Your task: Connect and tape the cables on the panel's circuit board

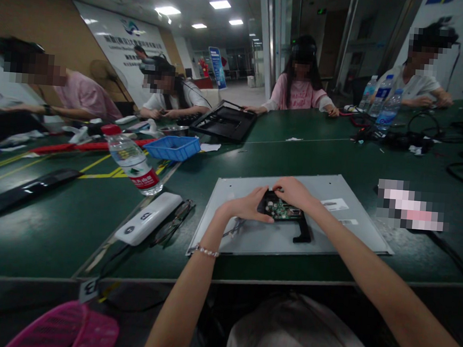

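A green circuit board (283,210) sits in a black plastic bracket (304,231) over a light grey metal panel (250,244) in front of me. My left hand (253,203) grips the left side of the board and bracket, thumb along the near edge and fingers at the far corner. With bent fingers, my right hand (292,191) holds the far edge of the same board; its fingertips are partly hidden. Pale labels (334,204) are stuck on the panel's right part. Thin wires (233,228) lie on the panel beside my left wrist.
Left of the panel are glasses (174,222), a white power bank (149,219) and a water bottle (133,160). A blue tray (173,147) and black frame (225,120) lie farther back. A cabled phone (411,206) is at right. Several people sit around the table.
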A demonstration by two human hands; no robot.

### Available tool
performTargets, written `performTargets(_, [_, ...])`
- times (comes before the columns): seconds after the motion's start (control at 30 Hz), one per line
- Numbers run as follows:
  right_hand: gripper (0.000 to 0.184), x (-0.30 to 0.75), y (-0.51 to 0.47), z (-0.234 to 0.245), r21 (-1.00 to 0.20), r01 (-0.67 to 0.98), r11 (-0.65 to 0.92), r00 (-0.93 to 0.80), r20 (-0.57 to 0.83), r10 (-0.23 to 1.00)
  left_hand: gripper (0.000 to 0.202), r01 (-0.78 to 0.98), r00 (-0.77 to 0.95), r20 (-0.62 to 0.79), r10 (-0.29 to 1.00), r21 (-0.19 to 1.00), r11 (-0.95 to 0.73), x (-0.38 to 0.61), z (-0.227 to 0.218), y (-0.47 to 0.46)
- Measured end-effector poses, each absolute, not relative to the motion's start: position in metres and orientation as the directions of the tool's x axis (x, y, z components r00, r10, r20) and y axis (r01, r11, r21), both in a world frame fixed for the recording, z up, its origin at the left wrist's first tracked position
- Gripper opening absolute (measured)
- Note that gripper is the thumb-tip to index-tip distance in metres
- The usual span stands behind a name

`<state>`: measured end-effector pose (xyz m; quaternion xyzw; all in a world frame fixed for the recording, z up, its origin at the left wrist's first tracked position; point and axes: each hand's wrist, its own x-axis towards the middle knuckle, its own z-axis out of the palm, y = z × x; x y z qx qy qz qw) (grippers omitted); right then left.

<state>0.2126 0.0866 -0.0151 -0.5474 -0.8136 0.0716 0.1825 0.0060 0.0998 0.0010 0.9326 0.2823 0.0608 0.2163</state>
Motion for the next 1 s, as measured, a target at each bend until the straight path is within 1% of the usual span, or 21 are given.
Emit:
performTargets(0.1, [0.027, 0.213, 0.085, -0.011, -0.323, 0.863, 0.389, -0.333, 0.217, 0.918, 0.108, 0.557, 0.810, -0.098, 0.579, 0.439, -0.705, 0.006, 0.004, 0.098])
performTargets(0.23, [0.029, 0.228, 0.081, 0.000, -0.330, 0.865, 0.377, -0.316, 0.226, 0.921, 0.114, 0.610, 0.770, -0.135, 0.623, 0.442, -0.658, 0.007, 0.007, 0.096])
performTargets(0.33, [0.030, 0.255, 0.069, 0.008, -0.336, 0.875, 0.349, -0.292, 0.209, 0.933, 0.112, 0.592, 0.780, -0.098, 0.618, 0.437, -0.678, 0.009, 0.009, 0.093])
performTargets(0.43, [0.033, 0.289, 0.050, 0.009, -0.372, 0.889, 0.267, -0.242, 0.112, 0.964, 0.106, 0.532, 0.816, -0.032, 0.577, 0.431, -0.728, 0.015, 0.011, 0.089])
performTargets(0.53, [0.037, 0.313, 0.029, 0.002, -0.401, 0.900, 0.168, -0.163, 0.047, 0.985, 0.102, 0.490, 0.841, 0.013, 0.542, 0.408, -0.770, 0.024, 0.012, 0.085])
performTargets(0.63, [0.041, 0.321, 0.017, -0.009, -0.421, 0.898, 0.125, -0.138, 0.000, 0.990, 0.096, 0.472, 0.851, 0.038, 0.523, 0.378, -0.796, 0.033, 0.013, 0.079])
performTargets(0.7, [0.040, 0.321, 0.016, -0.016, -0.419, 0.901, 0.110, -0.127, -0.012, 0.992, 0.091, 0.462, 0.855, 0.059, 0.515, 0.364, -0.809, 0.038, 0.013, 0.076])
performTargets(0.83, [0.034, 0.319, 0.020, -0.026, -0.427, 0.900, 0.086, -0.093, 0.006, 0.996, 0.083, 0.438, 0.866, 0.088, 0.492, 0.340, -0.832, 0.045, 0.009, 0.072])
performTargets(1.0, [0.030, 0.323, 0.023, -0.032, -0.526, 0.847, 0.074, -0.081, 0.010, 0.997, 0.066, 0.368, 0.894, 0.124, 0.430, 0.343, -0.864, 0.051, 0.006, 0.070])
